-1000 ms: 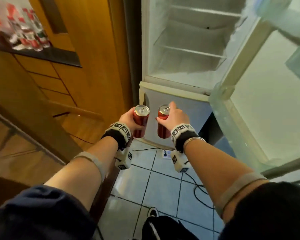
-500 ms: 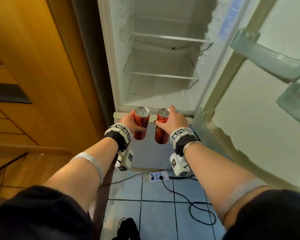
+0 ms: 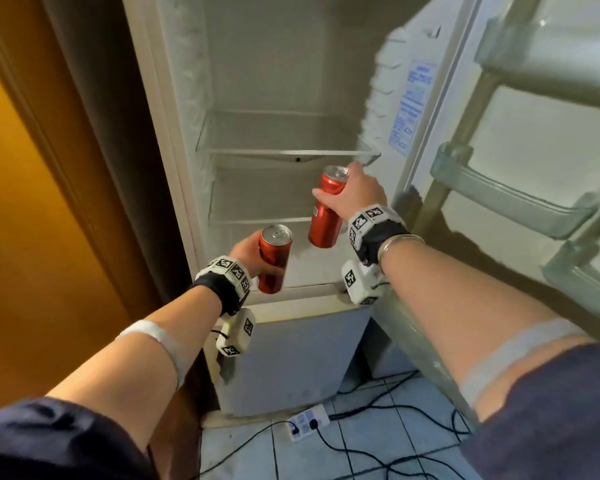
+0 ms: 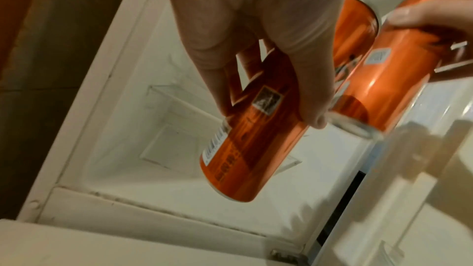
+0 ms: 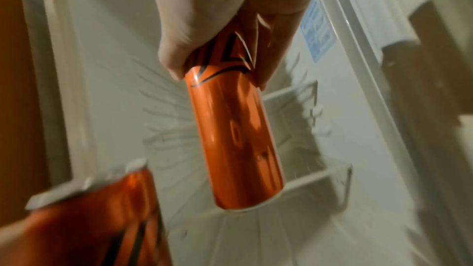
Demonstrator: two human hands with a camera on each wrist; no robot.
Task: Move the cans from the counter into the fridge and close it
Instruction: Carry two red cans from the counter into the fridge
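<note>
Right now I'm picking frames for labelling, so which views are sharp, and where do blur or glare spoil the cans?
Head view: mostly sharp, wide-angle bending at the fridge door, both cans readable. Left wrist view: left can fairly crisp, barcode visible; right can slightly smeared. Right wrist view: motion-blurred throughout, glare streaks on the right can, shelf edges streaked.

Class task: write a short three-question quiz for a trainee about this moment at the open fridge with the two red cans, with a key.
1. True or false: the fridge door is shut.
2. Which hand holds its can higher? A) left hand B) right hand
3. Fill in: the left can and the right can are both coloured ____.

Key: 1 false; 2 B; 3 red.
</note>
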